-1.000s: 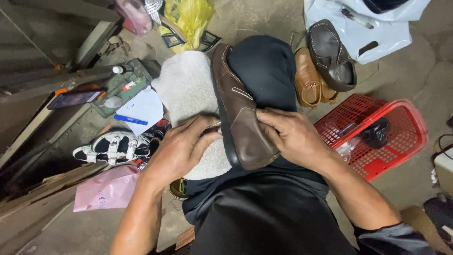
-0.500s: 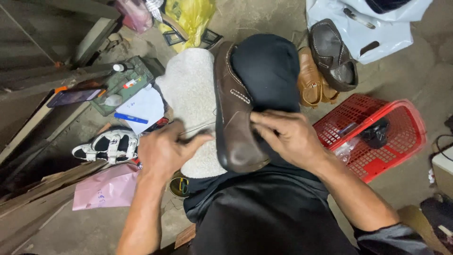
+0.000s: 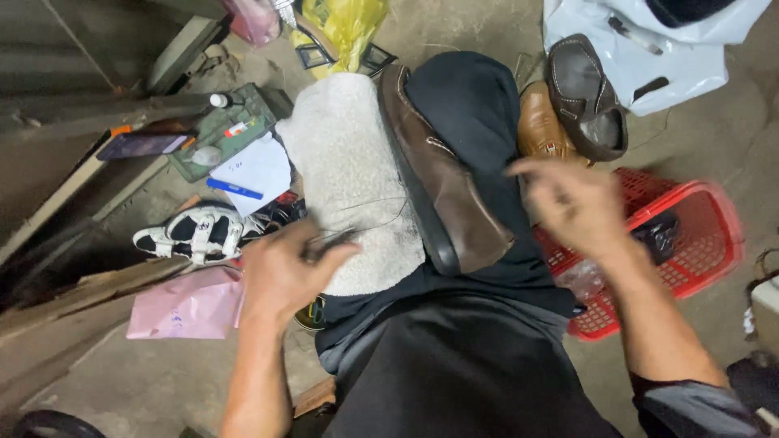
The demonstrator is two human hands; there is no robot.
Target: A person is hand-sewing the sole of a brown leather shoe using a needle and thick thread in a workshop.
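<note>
A brown leather shoe (image 3: pixel 442 182) lies on its side across my lap, between my knees, its sole toward a white fleecy cloth (image 3: pixel 349 174). My left hand (image 3: pixel 288 272) is closed on a thin dark tool and a thread runs from it across the cloth toward the shoe. My right hand (image 3: pixel 572 203) is off the shoe, blurred, fingers apart, above the red basket (image 3: pixel 698 235). Neither hand touches the shoe.
Behind my knee stand a tan shoe (image 3: pixel 540 130) and a dark brown shoe (image 3: pixel 584 101) on a white plastic bag (image 3: pixel 673 61). At left lie a black-and-white sandal (image 3: pixel 195 234), pink paper (image 3: pixel 182 304), a green tray (image 3: pixel 231 134) with small items, and wooden planks (image 3: pixel 73 292).
My right hand has let go of the shoe and swung right over the basket. My left hand has pulled back from the shoe to the left, drawing the thread out.
</note>
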